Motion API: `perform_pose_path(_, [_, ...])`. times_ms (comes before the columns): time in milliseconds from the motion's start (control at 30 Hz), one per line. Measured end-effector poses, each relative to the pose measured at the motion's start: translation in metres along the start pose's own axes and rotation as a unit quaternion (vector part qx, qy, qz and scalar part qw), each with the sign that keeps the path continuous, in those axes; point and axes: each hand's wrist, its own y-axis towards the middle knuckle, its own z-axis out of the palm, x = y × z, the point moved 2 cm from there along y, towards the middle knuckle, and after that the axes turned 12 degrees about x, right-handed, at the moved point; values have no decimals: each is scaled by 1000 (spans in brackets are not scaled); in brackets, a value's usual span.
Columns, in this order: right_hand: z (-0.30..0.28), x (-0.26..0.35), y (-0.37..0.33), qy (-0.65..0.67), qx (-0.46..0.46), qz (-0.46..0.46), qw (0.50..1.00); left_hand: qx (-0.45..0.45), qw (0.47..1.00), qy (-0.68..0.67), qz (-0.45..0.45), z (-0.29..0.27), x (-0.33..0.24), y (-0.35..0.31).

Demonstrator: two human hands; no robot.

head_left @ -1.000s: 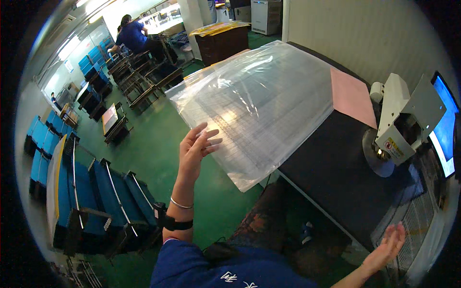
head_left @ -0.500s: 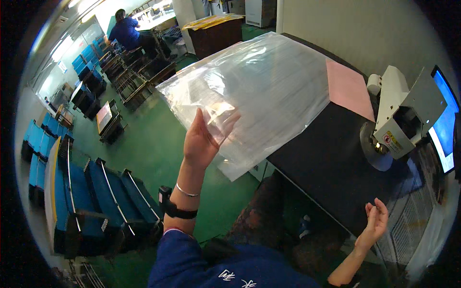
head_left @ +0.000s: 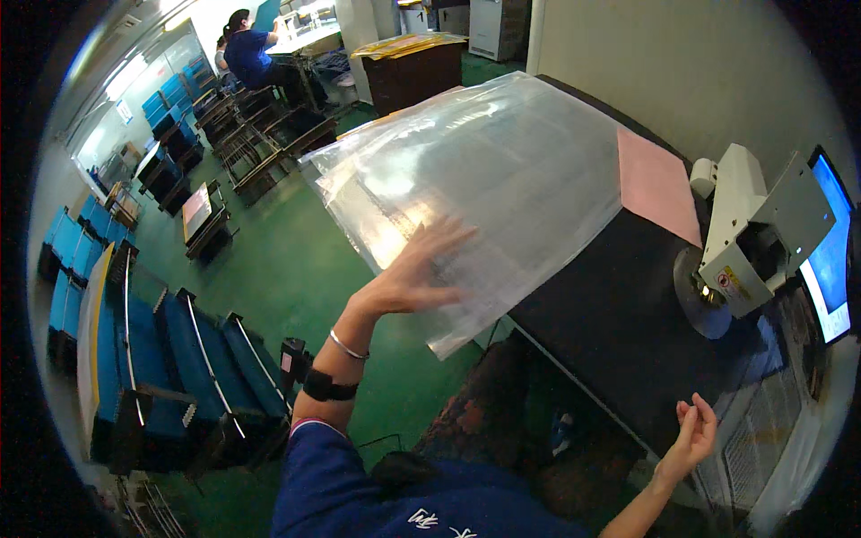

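A large clear plastic sheet, seemingly in more than one layer, covers the far left part of the black-topped table and juts past its left edge. My left hand is open over the sheet's near left part, fingers spread and palm down, seemingly touching it. Off the table's near right side, my right hand hangs with nothing in it, its fingers loosely bent and the thumb side apart. A pink sheet lies by the plastic's right edge.
At the right stand a white and grey machine with a round metal base and a lit monitor. Blue racks line the left floor. A brown stack stands behind; a co-worker sits far off at a bright bench.
My left hand has let go of the plastic's near left edge, spread its fingers and turned palm down over it. The plastic lies flatter there. My right hand has barely moved.
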Motion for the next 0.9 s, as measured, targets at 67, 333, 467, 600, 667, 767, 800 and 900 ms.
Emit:
perform_pose_path(67, [0, 1, -1, -12, -3, 9, 1000, 47, 979, 195, -31, 6, -7, 6])
perform_pose_path(333, [5, 8, -3, -18, -3, 6, 1000, 100, 977, 183, -49, 21, 11, 24])
perform_pose_path(467, [2, 6, -2, -29, -8, 6, 1000, 10, 936, 352, -2, 21, 1, 22])
perform_pose_path(600, [3, 6, -2, -32, -2, 9, 999, -141, 930, 329, 85, 12, -16, 13])
perform_pose_path(667, [2, 6, -3, -36, -2, 4, 999, -203, 901, 374, 82, 12, -11, -4])
perform_pose_path(767, [1, 7, -4, -48, -1, -1, 999, -270, 888, 363, 83, 15, -17, -32])
perform_pose_path(800, [1, 7, -4, -58, 2, -3, 998, -303, 863, 395, 80, 15, -21, -40])
perform_pose_path(900, [3, 6, -3, -44, 3, -13, 999, -346, 854, 385, 46, 16, -25, -57])
